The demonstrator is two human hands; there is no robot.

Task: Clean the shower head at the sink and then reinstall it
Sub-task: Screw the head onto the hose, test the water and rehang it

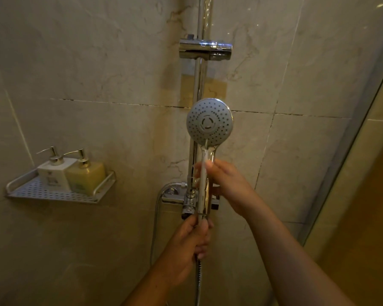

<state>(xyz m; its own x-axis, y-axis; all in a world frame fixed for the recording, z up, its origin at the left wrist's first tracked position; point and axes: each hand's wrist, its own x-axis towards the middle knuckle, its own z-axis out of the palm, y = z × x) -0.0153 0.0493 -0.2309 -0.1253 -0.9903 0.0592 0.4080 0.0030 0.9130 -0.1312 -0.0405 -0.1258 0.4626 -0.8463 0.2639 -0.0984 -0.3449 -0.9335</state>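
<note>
The chrome shower head [209,122] stands upright in front of the wall rail [202,18], its grey spray face turned toward me. My right hand [228,184] grips the upper part of its handle, thumb near the neck. My left hand [191,244] is closed around the handle's lower end, where the metal hose [199,281] joins it. The empty chrome holder bracket [205,49] sits higher on the rail, well above the head.
The mixer valve [189,200] is mounted on the tiled wall behind my hands, with a hose looping off to its left. A perforated metal shelf [53,192] at left carries two pump bottles [72,173]. A glass shower partition [358,129] runs along the right.
</note>
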